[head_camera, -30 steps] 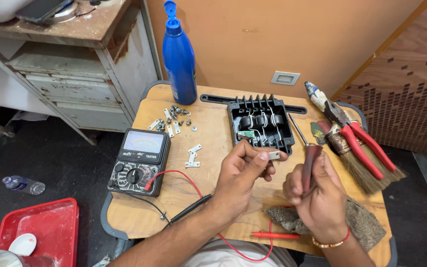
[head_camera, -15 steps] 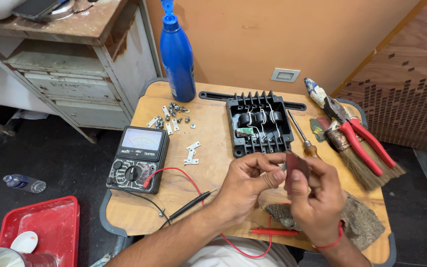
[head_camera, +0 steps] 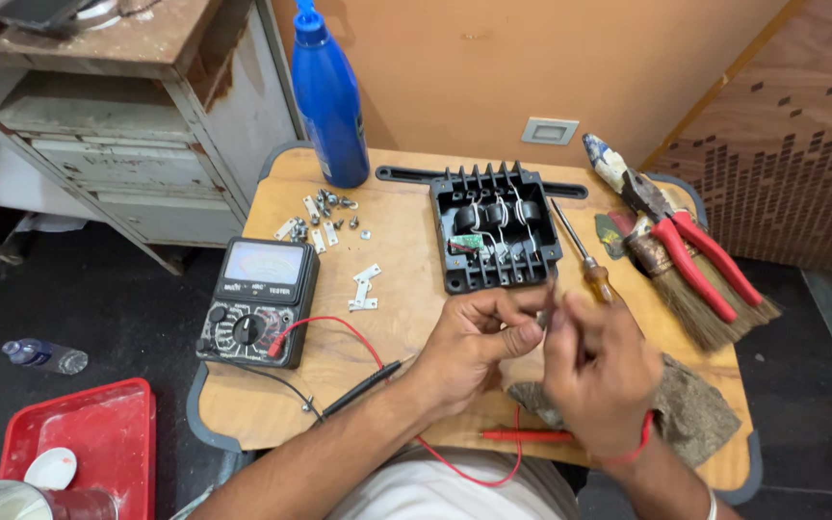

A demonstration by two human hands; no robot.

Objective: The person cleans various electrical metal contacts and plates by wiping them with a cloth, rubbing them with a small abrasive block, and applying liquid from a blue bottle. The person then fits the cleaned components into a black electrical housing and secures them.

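Observation:
My left hand (head_camera: 479, 339) and my right hand (head_camera: 597, 371) meet fingertip to fingertip just in front of a black finned housing (head_camera: 493, 274) with coils and a small green board inside. Between the fingertips sits a small metal part (head_camera: 545, 310), pinched and mostly hidden and blurred. A screwdriver (head_camera: 580, 260) with an amber handle lies on the wooden table (head_camera: 406, 318), right beside my right fingers. An analog multimeter (head_camera: 257, 300) stands to the left. Its black probe (head_camera: 363, 387) lies by my left wrist and its red probe (head_camera: 527, 435) under my forearms.
A blue bottle (head_camera: 329, 96) stands at the table's back. Loose screws and plates (head_camera: 325, 217) and two small brackets (head_camera: 366, 287) lie left of the housing. Red-handled pliers (head_camera: 700, 260), a brush (head_camera: 695, 308) and a rag (head_camera: 695, 409) are at right. A red tray (head_camera: 79, 443) is on the floor.
Both hands have drawn closer together over the table's front, and the fingertips now touch. The dark reddish thing seen at my right hand earlier no longer shows.

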